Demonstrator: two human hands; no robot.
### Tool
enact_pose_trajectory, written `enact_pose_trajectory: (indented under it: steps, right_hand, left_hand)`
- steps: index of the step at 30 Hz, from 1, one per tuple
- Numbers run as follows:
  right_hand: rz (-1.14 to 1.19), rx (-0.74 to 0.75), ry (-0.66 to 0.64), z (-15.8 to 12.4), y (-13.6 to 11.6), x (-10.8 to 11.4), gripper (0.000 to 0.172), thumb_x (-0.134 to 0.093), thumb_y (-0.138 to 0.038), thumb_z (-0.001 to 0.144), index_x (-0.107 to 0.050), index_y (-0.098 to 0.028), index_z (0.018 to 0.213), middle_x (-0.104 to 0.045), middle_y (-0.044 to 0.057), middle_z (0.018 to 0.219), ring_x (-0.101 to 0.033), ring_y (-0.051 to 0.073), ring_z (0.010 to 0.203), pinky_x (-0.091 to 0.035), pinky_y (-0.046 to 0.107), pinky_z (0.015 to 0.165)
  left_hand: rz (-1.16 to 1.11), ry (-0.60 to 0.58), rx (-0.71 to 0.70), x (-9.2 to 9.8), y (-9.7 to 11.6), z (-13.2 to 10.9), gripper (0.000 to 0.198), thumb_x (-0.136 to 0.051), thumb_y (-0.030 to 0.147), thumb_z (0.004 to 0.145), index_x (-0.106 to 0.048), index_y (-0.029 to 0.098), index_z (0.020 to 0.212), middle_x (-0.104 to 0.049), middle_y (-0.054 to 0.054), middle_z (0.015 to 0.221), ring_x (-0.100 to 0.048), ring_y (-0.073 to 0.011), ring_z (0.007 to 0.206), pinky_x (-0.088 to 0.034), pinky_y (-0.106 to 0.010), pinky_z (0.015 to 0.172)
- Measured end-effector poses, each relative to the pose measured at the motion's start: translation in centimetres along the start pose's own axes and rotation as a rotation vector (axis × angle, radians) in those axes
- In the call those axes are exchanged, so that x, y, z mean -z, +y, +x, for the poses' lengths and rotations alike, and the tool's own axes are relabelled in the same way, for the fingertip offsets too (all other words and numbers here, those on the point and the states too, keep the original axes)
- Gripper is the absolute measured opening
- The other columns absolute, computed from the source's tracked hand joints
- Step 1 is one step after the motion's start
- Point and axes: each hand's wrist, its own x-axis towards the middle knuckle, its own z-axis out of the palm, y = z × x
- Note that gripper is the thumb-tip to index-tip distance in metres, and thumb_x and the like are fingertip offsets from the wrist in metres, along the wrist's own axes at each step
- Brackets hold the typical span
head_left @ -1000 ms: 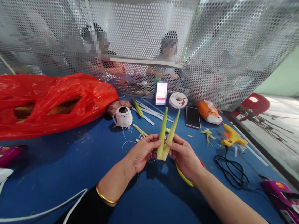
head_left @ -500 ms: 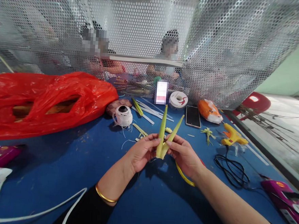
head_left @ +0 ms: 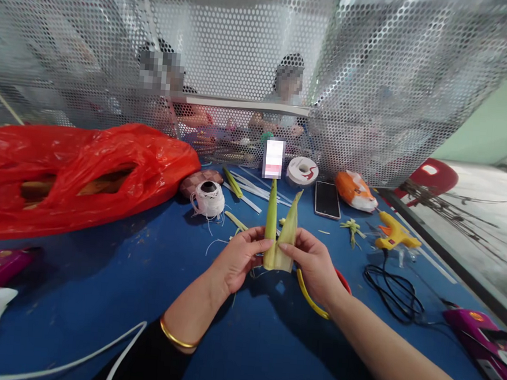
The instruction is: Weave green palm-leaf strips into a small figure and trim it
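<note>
Between thumb and fingers, my left hand (head_left: 249, 252) pinches a narrow, pointed green leaf (head_left: 270, 226) that stands upright. A wider, paler leaf piece (head_left: 288, 239) is gripped low down by my right hand (head_left: 311, 260). The two pieces meet side by side near their lower ends; whether they are joined there I cannot tell. Both hands are closed and held above the blue table (head_left: 233, 351). Behind the left fingers lie cut leaf scraps (head_left: 235, 220). A yellow and red ring-shaped thing (head_left: 311, 298) is partly hidden beneath my right hand.
A red plastic bag (head_left: 160, 154) fills the left. Farther back are a white thread spool (head_left: 209, 199), white strips (head_left: 253, 187), a ribbon roll (head_left: 302, 171) and a phone (head_left: 327, 198). At right lie a yellow glue gun (head_left: 396, 232), its cable (head_left: 391, 292) and a purple power strip (head_left: 477, 339).
The right-hand leaf piece has opened out and turned its broad, pale face toward me. My right hand has shifted slightly right, while the left stays nearly in place.
</note>
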Motion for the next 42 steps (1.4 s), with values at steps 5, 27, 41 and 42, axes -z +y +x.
enact_pose_trajectory:
  steps: [5, 27, 41, 42]
  right_hand:
    - [-0.053, 0.009, 0.027, -0.13, -0.07, -0.20, 0.027, -0.081, -0.035, 0.066, -0.067, -0.021, 0.085, -0.070, 0.000, 0.078, -0.063, 0.018, 0.071, -0.050, 0.032, 0.070]
    - [0.000, -0.029, 0.054, -0.15, -0.23, -0.03, 0.025, -0.083, -0.025, 0.065, -0.068, -0.021, 0.085, -0.070, -0.001, 0.074, -0.062, 0.015, 0.062, -0.050, 0.028, 0.060]
    - [-0.038, -0.028, 0.051, -0.12, -0.49, -0.06, 0.028, -0.082, -0.028, 0.063, -0.066, -0.020, 0.084, -0.070, -0.001, 0.074, -0.062, 0.015, 0.061, -0.049, 0.028, 0.059]
    - [-0.044, -0.025, 0.056, -0.09, -0.47, -0.07, 0.027, -0.082, -0.028, 0.063, -0.066, -0.020, 0.084, -0.070, -0.001, 0.074, -0.062, 0.015, 0.061, -0.049, 0.028, 0.059]
  left_hand:
    - [0.062, 0.056, -0.072, 0.02, -0.15, 0.09, 0.030, -0.084, 0.020, 0.059, -0.065, 0.015, 0.083, -0.066, -0.002, 0.076, -0.061, -0.0126, 0.065, -0.048, -0.026, 0.062]
    - [0.089, 0.057, -0.070, -0.02, -0.25, 0.11, 0.037, -0.082, 0.023, 0.061, -0.060, 0.014, 0.089, -0.067, -0.006, 0.084, -0.064, -0.0166, 0.071, -0.052, -0.032, 0.068]
    - [0.094, 0.030, -0.050, -0.06, -0.17, 0.09, 0.034, -0.083, 0.022, 0.058, -0.066, 0.013, 0.085, -0.069, -0.004, 0.080, -0.063, -0.0147, 0.069, -0.050, -0.028, 0.065]
    - [0.100, 0.051, -0.062, -0.13, -0.18, 0.11, 0.035, -0.084, 0.021, 0.057, -0.065, 0.013, 0.085, -0.069, -0.004, 0.079, -0.064, -0.0151, 0.068, -0.050, -0.028, 0.064]
